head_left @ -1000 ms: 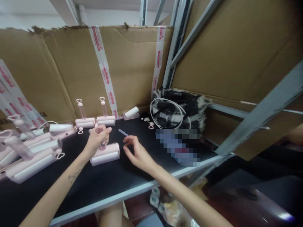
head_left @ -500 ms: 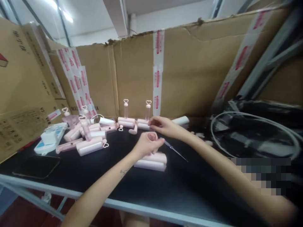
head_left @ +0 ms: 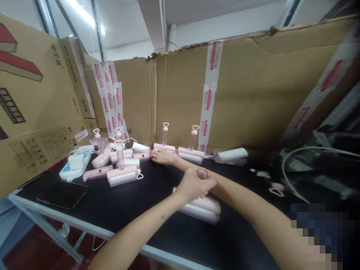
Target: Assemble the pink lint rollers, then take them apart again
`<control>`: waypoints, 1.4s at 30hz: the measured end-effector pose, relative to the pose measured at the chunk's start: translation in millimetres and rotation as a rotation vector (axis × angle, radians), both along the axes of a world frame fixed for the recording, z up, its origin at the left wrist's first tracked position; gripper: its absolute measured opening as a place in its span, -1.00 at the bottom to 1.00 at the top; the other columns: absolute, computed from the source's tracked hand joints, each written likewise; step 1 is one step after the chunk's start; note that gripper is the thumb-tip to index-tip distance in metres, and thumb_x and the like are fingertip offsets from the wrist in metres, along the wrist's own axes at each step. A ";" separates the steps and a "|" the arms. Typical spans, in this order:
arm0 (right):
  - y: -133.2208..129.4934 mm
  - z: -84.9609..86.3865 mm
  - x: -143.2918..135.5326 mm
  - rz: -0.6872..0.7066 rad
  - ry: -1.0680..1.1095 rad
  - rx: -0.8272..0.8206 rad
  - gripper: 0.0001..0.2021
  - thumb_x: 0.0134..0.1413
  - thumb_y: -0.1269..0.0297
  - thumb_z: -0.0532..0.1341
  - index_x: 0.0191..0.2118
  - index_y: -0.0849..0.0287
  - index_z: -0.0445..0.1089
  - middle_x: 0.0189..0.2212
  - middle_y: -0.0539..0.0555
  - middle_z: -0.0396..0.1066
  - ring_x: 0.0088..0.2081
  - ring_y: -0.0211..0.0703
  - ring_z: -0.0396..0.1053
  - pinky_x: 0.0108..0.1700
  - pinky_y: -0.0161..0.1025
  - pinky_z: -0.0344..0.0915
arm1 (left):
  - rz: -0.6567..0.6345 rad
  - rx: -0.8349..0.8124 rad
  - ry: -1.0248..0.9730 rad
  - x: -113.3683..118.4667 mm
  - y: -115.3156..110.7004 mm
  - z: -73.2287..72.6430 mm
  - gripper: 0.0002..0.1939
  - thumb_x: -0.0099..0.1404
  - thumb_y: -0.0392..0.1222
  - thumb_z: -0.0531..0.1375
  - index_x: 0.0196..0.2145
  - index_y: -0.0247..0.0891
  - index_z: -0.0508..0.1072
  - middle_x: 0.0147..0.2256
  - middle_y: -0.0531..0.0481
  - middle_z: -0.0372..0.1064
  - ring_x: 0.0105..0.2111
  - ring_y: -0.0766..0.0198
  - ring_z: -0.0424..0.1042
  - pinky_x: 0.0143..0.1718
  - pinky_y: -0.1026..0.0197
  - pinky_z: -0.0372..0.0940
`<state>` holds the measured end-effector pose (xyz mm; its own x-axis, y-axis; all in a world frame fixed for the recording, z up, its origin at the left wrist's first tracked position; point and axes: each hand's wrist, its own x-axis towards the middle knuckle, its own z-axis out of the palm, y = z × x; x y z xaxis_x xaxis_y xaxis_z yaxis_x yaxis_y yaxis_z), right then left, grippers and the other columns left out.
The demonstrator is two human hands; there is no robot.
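Cardboard wall (head_left: 180,93), brown and tall, stood at the far side; the view had turned left compared with one second before. In front of it extended the black tabletop (head_left: 135,213), where a flat dark device (head_left: 62,194) and a white power strip (head_left: 66,174) had come into view at the left. The pink roller (head_left: 204,212) was near the middle, its handle enclosed in the fist of the left hand (head_left: 191,185). Half a second earlier it was more level; now its right end pointed nearer, and it was blurred. Beyond it, the right hand (head_left: 164,156) had gone from the right standing roller (head_left: 191,154) to the left standing roller (head_left: 165,138), fingers stretched; I could not tell if they held something. Smallest, a heart-shaped piece (head_left: 278,186) lay at the right.
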<state>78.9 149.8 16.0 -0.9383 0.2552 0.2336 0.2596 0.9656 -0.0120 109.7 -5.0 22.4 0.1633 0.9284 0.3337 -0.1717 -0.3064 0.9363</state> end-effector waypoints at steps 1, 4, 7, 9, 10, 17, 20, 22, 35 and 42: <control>-3.0 -0.8 4.9 -0.015 0.029 -0.017 -0.80 0.13 0.26 0.18 -0.16 0.25 0.36 -0.12 0.11 0.37 -0.11 -0.11 0.35 -0.07 -0.03 0.30 | 0.001 0.000 0.005 -0.2 -0.6 0.4 -0.67 0.04 -0.23 0.16 -0.71 -0.20 0.06 -0.84 0.24 -0.03 -0.87 0.51 -0.01 -0.84 0.40 -0.08; -15.5 5.7 31.9 -0.115 0.165 -0.082 -0.91 0.03 0.34 0.23 -0.34 0.26 0.39 -0.31 0.10 0.45 -0.22 -0.12 0.40 -0.13 -0.12 0.32 | 0.001 0.013 0.008 -0.8 -1.8 1.2 -0.66 0.03 -0.23 0.15 -0.73 -0.21 0.05 -0.85 0.22 0.00 -0.86 0.51 0.00 -0.84 0.40 -0.08; -34.4 28.3 71.9 -0.249 0.371 -0.151 -0.89 0.10 0.34 0.09 -0.34 0.23 0.32 -0.41 0.10 0.46 -0.34 -0.15 0.43 -0.29 -0.20 0.35 | -0.026 0.008 -0.025 -0.6 -2.4 1.2 -0.65 0.03 -0.20 0.18 -0.70 -0.20 0.04 -0.86 0.25 -0.02 -0.87 0.51 -0.01 -0.84 0.40 -0.08; -54.3 49.3 99.7 -0.308 0.516 -0.184 -0.82 0.18 0.32 -0.07 -0.28 0.20 0.25 -0.35 0.11 0.46 -0.33 -0.15 0.45 -0.32 -0.21 0.36 | -0.045 -0.019 -0.054 0.0 -2.9 1.1 -0.64 0.03 -0.16 0.20 -0.67 -0.19 0.04 -0.86 0.27 -0.04 -0.88 0.50 -0.03 -0.85 0.41 -0.10; -67.0 59.5 112.0 -0.318 0.585 -0.212 -0.80 0.20 0.32 -0.13 -0.26 0.17 0.21 -0.33 0.11 0.46 -0.33 -0.16 0.45 -0.33 -0.20 0.37 | -0.046 -0.033 -0.069 0.5 -3.1 1.1 -0.64 0.03 -0.14 0.21 -0.66 -0.19 0.04 -0.86 0.28 -0.05 -0.88 0.50 -0.03 -0.86 0.41 -0.10; -157.8 76.1 142.4 -0.257 0.995 -0.679 -0.80 0.04 0.14 0.20 -0.33 0.12 0.21 -0.42 0.04 0.47 -0.38 -0.16 0.47 -0.30 -0.20 0.39 | -0.023 -0.034 -0.093 3.5 -5.2 1.8 -0.59 0.01 -0.07 0.26 -0.68 -0.20 0.07 -0.86 0.28 -0.04 -0.89 0.53 -0.03 -0.87 0.42 -0.11; -168.2 67.0 138.0 -0.324 1.075 -0.630 -0.77 0.01 0.13 0.23 -0.33 0.13 0.22 -0.39 0.06 0.48 -0.35 -0.14 0.48 -0.30 -0.21 0.39 | -0.015 -0.020 -0.089 3.5 -6.1 3.5 -0.59 0.01 -0.05 0.26 -0.70 -0.22 0.09 -0.87 0.25 -0.02 -0.89 0.53 -0.01 -0.86 0.41 -0.11; -168.8 63.1 135.4 -0.350 1.127 -0.607 -0.77 0.01 0.13 0.24 -0.32 0.13 0.23 -0.40 0.06 0.49 -0.33 -0.13 0.48 -0.30 -0.23 0.39 | -0.006 -0.010 -0.085 3.2 -6.2 4.2 -0.57 0.01 -0.04 0.26 -0.72 -0.22 0.08 -0.87 0.24 -0.03 -0.89 0.53 -0.01 -0.86 0.41 -0.11; -177.9 48.7 136.3 -0.498 0.892 0.008 -0.71 0.12 0.24 0.12 -0.01 0.02 0.34 -0.27 0.05 0.50 -0.32 -0.09 0.47 -0.21 -0.16 0.37 | 0.120 -0.015 -0.063 6.8 -9.3 5.4 -0.75 0.09 -0.08 0.18 -0.59 -0.28 0.27 -0.85 0.23 0.03 -0.87 0.49 0.02 -0.87 0.41 -0.12; -171.8 57.4 147.5 -0.265 0.916 -0.518 -0.59 0.03 0.16 0.24 0.02 0.09 0.32 -0.27 0.06 0.50 -0.18 -0.06 0.46 -0.05 -0.09 0.34 | 0.068 0.015 -0.095 6.8 -7.0 3.9 -0.69 0.01 -0.14 0.21 -0.69 -0.23 0.14 -0.86 0.24 -0.01 -0.88 0.51 -0.01 -0.87 0.41 -0.10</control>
